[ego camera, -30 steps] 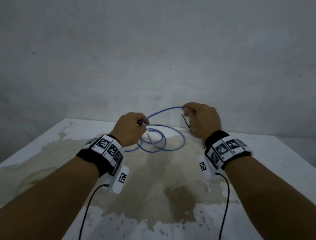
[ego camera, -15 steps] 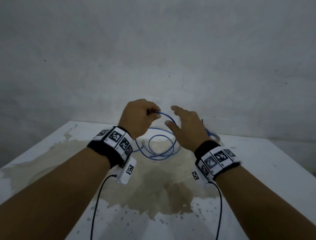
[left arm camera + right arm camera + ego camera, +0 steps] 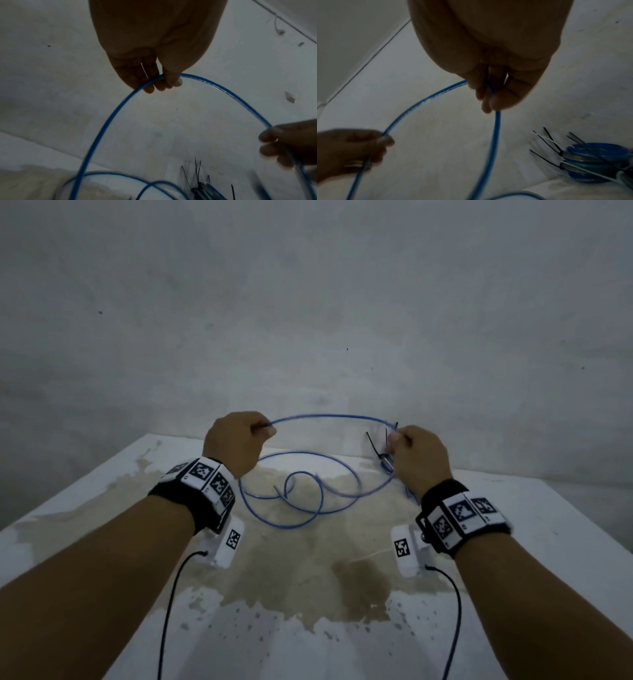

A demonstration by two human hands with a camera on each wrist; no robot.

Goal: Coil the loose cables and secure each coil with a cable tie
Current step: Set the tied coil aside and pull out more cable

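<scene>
- Head view, starting at your left: your left hand (image 3: 236, 445) is raised above the table (image 3: 102, 494), fingers curled, pinching the blue cable (image 3: 329, 416) between thumb and fingertips.
- Left wrist view confirms that grip: the cable (image 3: 106, 121) passes under your thumb and across the fingertips (image 3: 149, 89), then drops toward the loops below.
- Between your hands the cable arches in one open curve, held clear of the table, with your hands well apart.
- Below that arch, the remaining cable lies in several loose, overlapping loops on the stained patch of the table, one free end pointing up near the middle of the loops.
- Your right hand (image 3: 416, 460) is also raised, fingers curled, pinching the other side of the arch; in the right wrist view the cable (image 3: 494, 135) runs between the fingertips (image 3: 498, 102) and hangs straight down from them.
- Just beside your right hand, at the far right part of the table, sit finished blue coils (image 3: 594, 162), stacked and bound with cable ties (image 3: 546, 142) whose black and white tails stick out.
- From the head view your right hand partly hides those coils, so you cannot count them.
- Each wrist carries a black band with printed square markers and a white camera unit with a thin black lead.
</scene>
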